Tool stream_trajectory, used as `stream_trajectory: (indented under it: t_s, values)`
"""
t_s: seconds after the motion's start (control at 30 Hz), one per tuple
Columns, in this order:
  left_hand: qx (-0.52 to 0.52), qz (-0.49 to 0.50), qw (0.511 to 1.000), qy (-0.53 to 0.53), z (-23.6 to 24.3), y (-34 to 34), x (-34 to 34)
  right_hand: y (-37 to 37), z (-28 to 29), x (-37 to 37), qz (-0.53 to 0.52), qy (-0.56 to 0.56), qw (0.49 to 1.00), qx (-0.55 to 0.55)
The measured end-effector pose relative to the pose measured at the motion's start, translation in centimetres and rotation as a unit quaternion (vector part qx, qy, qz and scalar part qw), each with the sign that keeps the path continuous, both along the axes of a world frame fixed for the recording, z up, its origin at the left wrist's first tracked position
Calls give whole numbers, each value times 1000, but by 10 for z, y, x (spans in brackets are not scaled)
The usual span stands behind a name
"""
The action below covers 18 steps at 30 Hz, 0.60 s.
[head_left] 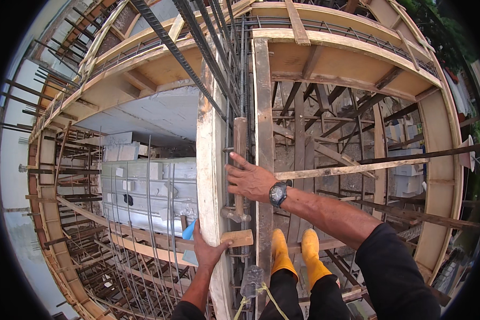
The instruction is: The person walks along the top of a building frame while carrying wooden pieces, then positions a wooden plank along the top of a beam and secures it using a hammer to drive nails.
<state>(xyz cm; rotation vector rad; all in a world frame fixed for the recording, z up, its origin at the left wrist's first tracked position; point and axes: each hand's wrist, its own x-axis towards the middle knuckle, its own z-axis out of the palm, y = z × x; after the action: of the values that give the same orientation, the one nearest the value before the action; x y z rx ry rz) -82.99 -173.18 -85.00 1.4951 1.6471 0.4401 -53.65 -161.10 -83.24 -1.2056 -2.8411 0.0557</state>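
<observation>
In from 4 o'clock to the centre: right hand (249, 183), palm down with fingers spread, over the handle of a wooden-handled hammer (240, 136). Contact or mere hovering: cannot tell. Hammer head toward 6 o'clock, handle end toward 12, in the slot between a pale timber formwork board (212, 138) and a darker timber board (263, 122).

At 7 o'clock, left hand (207, 250) clamped over the pale board, fingers mostly hidden down the outer face, thumb against the end of a short wooden block (237, 238). Block across the slot, at 6 o'clock, just below the hammer head; touching the darker board or not, cannot tell. Farther toward 6, a clear plastic bottle (252, 281); at 5, yellow rubber boots (278, 256); toward 11, ribbed steel bars (178, 56).

Step in hand, by the look of it: setting the block as a spacer. Next, probably calls for wrapping the right fingers round the handle and lifting clear of the steel, left thumb out of striking range.
</observation>
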Motion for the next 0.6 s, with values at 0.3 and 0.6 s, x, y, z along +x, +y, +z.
stream_trajectory:
  t_s: [0.3,0.6]
  values:
    - [277,-279,889,232,-10,-9,-16,-173,52,82,-393,148,836,-354]
    - [208,-505,806,227,15,28,14,-302,23,92,-643,310,617,-331]
